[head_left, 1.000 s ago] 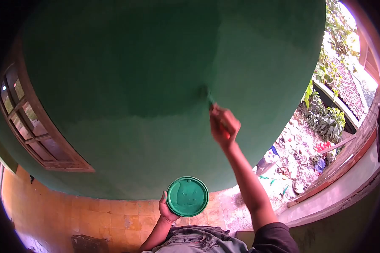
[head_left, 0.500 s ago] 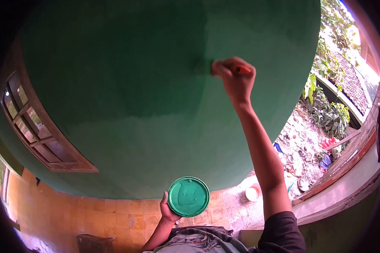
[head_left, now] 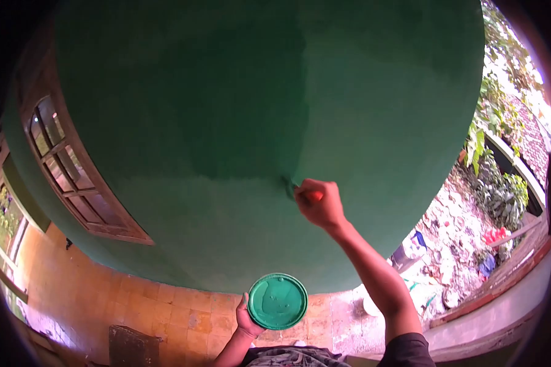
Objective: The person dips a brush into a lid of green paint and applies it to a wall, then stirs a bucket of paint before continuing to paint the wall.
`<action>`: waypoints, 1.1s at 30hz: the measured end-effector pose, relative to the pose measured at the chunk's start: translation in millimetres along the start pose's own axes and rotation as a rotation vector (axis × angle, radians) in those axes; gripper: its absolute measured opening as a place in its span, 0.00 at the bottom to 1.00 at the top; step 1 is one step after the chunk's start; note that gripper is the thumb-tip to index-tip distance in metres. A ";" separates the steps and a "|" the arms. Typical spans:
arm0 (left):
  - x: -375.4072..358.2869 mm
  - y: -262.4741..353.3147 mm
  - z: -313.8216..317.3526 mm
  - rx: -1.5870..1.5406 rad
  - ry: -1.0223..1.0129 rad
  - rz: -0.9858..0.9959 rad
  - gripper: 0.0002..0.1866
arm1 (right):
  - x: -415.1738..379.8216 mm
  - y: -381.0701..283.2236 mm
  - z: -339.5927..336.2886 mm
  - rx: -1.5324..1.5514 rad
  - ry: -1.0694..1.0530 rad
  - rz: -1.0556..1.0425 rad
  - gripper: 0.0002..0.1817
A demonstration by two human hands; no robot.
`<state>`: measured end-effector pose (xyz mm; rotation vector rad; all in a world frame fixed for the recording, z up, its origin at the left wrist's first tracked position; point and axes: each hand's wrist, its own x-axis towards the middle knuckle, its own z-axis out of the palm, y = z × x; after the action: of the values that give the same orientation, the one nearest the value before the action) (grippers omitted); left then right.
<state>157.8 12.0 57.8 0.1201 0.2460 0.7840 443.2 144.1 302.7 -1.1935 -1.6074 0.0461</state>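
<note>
Right hand: the right hand is closing around a brush with an orange handle, and is pressing its bristles against the green wall.
Left hand: the left hand is gripping the edge of a round lid that is carrying green paint, and is holding it low, just in front of the body.
Brush position: the bristle tip is touching the wall right at the line where a darker patch is meeting a lighter one.
Done so far: a wide block of darker, wetter-looking green is covering the upper middle of the wall, to the left of and above the brush; it looks like the freshly coated part.
Left to do: the lighter green band below the dark block and the whole stretch to the right of the brush are looking uncoated, so by my judgement well over half of the visible wall is waiting.
Window: a brown wooden window is sitting in the wall at the left, well apart from the brush.
Floor: an orange tiled floor is running along the foot of the wall, and a dark box is standing on it near the left hand.
Yard: plants and scattered litter are lying off to the right, beyond a low ledge.
In the way: nothing is standing between the brush and the wall; only the window frame is calling for care at its edges.
</note>
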 end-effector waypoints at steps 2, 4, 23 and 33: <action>-1.3 -1.6 -4.0 -0.019 0.036 -0.004 0.41 | 29.7 -15.3 -17.0 0.354 -0.056 0.350 0.04; -2.2 -3.3 1.3 -0.029 0.015 0.010 0.41 | 72.9 -5.1 -30.9 0.225 0.126 0.034 0.05; -2.4 7.8 5.5 -0.092 -0.094 -0.091 0.42 | 76.0 -62.0 -29.0 -0.172 -0.048 0.164 0.04; -2.7 6.8 -6.5 -0.027 -0.070 -0.071 0.42 | 219.0 -128.7 -125.7 -0.113 0.658 -0.863 0.10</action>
<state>149.6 15.0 53.3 0.1123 0.1727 0.7113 471.4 168.8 583.5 -0.4239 -1.3974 -0.9036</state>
